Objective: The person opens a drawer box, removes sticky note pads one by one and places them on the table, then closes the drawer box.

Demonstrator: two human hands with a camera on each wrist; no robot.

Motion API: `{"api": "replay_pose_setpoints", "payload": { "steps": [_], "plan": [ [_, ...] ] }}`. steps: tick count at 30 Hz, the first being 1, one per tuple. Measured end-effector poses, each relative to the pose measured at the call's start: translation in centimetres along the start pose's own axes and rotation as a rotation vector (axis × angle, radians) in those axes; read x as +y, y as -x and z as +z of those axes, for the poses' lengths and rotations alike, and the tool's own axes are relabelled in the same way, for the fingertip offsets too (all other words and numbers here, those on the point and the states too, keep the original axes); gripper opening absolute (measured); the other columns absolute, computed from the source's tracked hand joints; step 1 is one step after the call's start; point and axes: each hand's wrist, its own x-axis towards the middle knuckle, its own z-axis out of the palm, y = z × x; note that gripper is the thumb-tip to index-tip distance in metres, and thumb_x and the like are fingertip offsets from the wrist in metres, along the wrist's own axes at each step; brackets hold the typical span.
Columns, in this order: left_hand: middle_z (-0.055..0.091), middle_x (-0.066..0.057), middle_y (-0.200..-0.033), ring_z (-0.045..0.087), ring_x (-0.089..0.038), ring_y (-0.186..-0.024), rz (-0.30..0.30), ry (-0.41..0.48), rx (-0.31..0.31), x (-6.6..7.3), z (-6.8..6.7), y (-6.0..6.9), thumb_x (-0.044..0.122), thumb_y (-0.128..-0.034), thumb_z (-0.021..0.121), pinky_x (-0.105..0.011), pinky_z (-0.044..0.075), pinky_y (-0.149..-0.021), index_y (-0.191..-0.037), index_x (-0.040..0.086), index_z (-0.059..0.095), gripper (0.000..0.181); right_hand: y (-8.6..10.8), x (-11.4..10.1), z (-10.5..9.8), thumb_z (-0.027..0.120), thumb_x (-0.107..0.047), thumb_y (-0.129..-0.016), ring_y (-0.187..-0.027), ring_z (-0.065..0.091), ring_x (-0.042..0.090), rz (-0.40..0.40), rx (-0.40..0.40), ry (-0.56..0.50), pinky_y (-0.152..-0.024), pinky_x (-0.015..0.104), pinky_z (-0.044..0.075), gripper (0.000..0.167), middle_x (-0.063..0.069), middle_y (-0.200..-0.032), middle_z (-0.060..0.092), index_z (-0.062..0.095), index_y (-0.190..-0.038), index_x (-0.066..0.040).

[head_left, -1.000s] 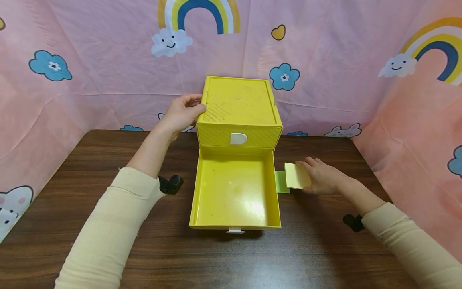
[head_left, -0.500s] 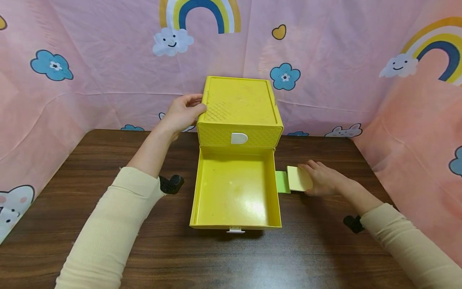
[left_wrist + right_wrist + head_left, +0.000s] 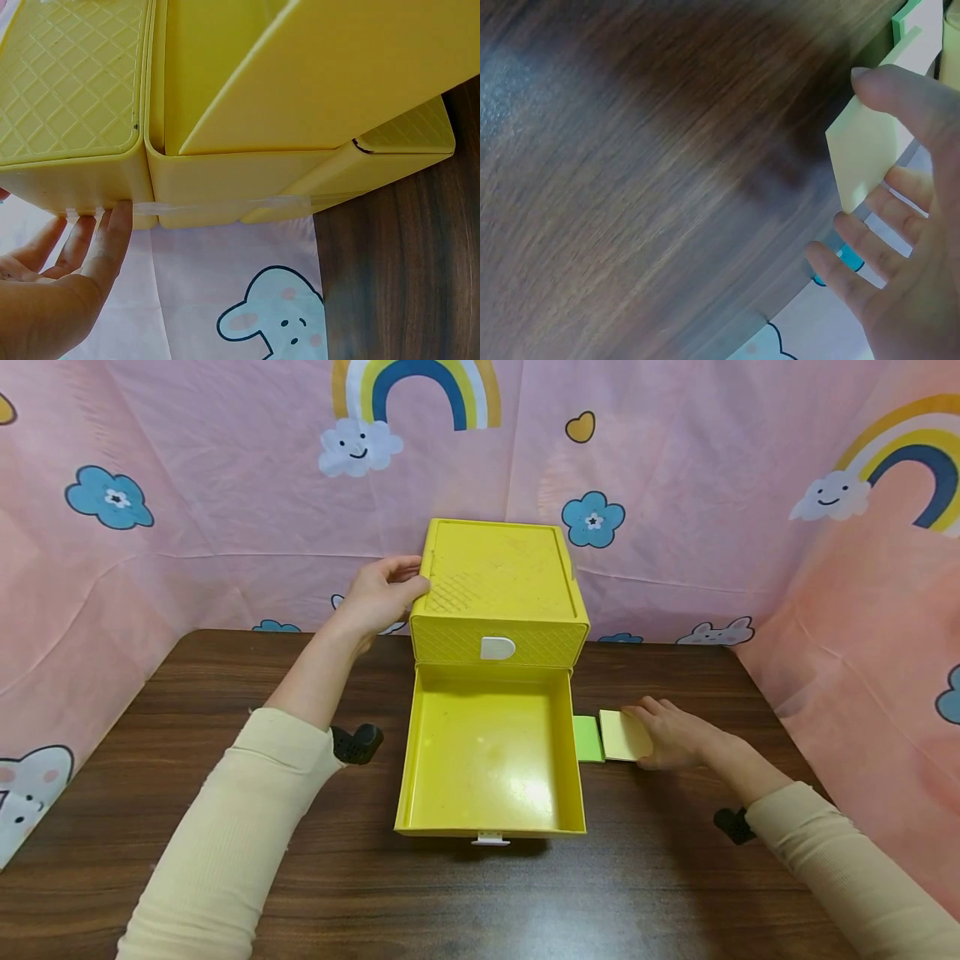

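A yellow plastic drawer unit [image 3: 498, 568] stands at the table's back, with its lower drawer [image 3: 487, 752] pulled out and its upper one closed. My left hand [image 3: 381, 593] rests on the unit's upper left edge, thumb on top. In the left wrist view, its straight fingers [image 3: 112, 240] touch the side wall. To the right of the drawer, my right hand [image 3: 667, 732] pinches a pale yellow sticky note pad [image 3: 622, 737] between thumb and fingers. A green sticky note pad [image 3: 588, 739] lies between that pad and the drawer; its left part may be hidden.
The dark wooden table [image 3: 315, 877] carries everything. Behind and beside it hangs a pink cloth [image 3: 247, 493] with rainbows, clouds and flowers. The open drawer's front handle [image 3: 491, 840] points toward the near edge. Clear tape [image 3: 225, 205] runs along the unit's side.
My right hand has brought the pale yellow pad down and slightly right, so it no longer overlaps the green pad. The left hand and the drawer unit look unchanged.
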Motion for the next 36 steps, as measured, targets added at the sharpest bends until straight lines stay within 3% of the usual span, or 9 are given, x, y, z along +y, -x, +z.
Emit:
{"api": "replay_pose_setpoints", "payload": {
  "steps": [19,36],
  "plan": [
    [0.045,-0.005,-0.136,0.048,-0.015,-0.111,0.0,0.023,0.003,-0.14,0.0,0.05,0.021,-0.0905,0.052,-0.019,0.045,-0.071,-0.14,0.014,0.04,0.052,-0.02,0.52,-0.09,0.078,-0.026,-0.07,-0.103,0.045,0.031,0.027,-0.107,-0.044,-0.084,0.046,0.044,0.078,0.016,-0.121,0.044,0.041,-0.135,-0.002],
    [0.046,-0.003,-0.135,0.05,-0.014,-0.101,0.006,0.012,0.006,-0.12,0.02,-0.07,0.022,-0.09,0.052,-0.019,0.045,-0.068,-0.14,0.015,0.04,0.052,-0.11,0.44,0.06,0.075,-0.029,-0.075,-0.101,0.046,0.028,0.041,-0.148,-0.091,-0.08,0.043,0.045,0.078,0.016,-0.124,0.042,0.037,-0.138,-0.003]
  ]
}}
